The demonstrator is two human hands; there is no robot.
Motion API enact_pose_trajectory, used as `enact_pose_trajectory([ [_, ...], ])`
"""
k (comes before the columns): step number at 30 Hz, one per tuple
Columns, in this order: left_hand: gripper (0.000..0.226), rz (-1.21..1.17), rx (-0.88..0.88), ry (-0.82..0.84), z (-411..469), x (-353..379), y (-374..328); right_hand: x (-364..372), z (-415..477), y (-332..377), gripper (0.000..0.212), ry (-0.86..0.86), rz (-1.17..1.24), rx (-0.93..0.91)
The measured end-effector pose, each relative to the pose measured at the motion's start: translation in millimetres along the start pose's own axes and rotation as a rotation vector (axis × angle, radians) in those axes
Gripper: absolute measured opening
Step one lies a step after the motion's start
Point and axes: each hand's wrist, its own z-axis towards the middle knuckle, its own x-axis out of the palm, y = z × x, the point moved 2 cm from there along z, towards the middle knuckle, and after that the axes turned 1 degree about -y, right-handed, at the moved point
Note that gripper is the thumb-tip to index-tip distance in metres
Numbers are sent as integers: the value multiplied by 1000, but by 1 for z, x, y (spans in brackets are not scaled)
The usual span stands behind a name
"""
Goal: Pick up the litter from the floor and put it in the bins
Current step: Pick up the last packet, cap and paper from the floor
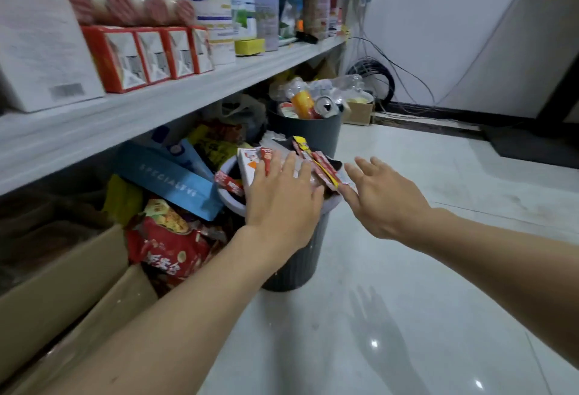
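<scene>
Red wrappers (pixel 326 169) heaped atop overfull bin (pixel 300 256)

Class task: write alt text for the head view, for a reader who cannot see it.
A left hand presses on red snack wrappers heaped in a dark ribbed plastic bin; the right hand is open beside it. Behind, a second dark bin brims with bottles.

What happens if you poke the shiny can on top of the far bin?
The can looks opened, so it's probably empty and light. It lies on its side near the rim of the overfull far bin, so a push would likely roll it and might tip it out.
</scene>
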Motion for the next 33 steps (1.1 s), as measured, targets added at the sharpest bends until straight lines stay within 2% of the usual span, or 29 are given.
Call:
enact_pose_trajectory([
  [5, 59, -56, 74, 22, 8, 11, -51, 3, -31, -42, 57, 28, -15, 114],
  [10, 60, -111, 215, 57, 17, 30, -118, 9, -63, -100, 60, 44, -71, 240],
  [16, 60, -152, 401, 121, 9, 44, -212, 26, -140, -184, 62, 143, -98, 435],
  [24, 61, -196, 660, 176, -75, 41, -348, 25, -287, -247, 64, 266, -132, 589],
  [33, 64, -249, 744, 315, -194, 40, -439, 30, -449, -266, 63, 376, -80, 692],
])
